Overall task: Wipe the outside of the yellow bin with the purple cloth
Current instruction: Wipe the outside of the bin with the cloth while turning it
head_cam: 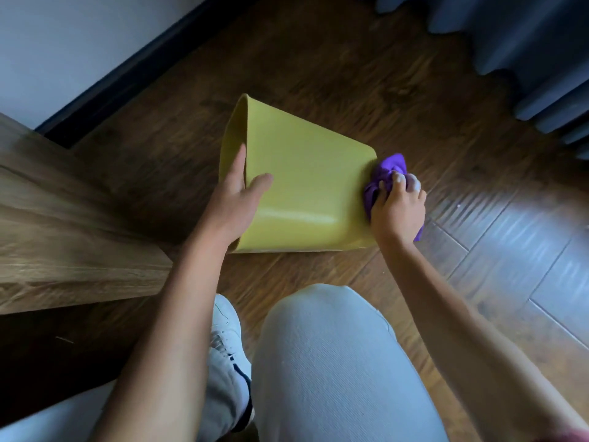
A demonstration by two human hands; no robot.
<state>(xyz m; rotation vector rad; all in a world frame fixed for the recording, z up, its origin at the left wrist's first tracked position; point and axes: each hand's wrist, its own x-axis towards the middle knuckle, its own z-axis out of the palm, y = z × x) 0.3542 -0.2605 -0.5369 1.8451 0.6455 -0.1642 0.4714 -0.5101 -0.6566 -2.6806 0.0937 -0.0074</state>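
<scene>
Wiping the tipped yellow bin [302, 183] at its base, mid-frame

Left hand [237, 199] clasps the rim; right hand [398, 208] bunches the soft purple cloth [387, 173] (light, smooth plastic, likely slippery).

Bin [306, 186]: on its side on the floor [350, 74], mouth to the left, base to the right
Left hand [237, 199]: at the bin's mouth, fingers inside the rim, thumb over the outer wall
Cloth [387, 173]: bunched against the bin's base end, at the right
Right hand [398, 208]: on the cloth, right of the bin
Wooden furniture [63, 224]: left of the bin, near the wall [63, 43]
Knee [334, 362]: in front of the bin, nearest the viewer, between the two forearms
Shoe [228, 339]: on the floor, just left of the knee
Curtain [526, 43]: behind and right of the bin, well apart from it
</scene>
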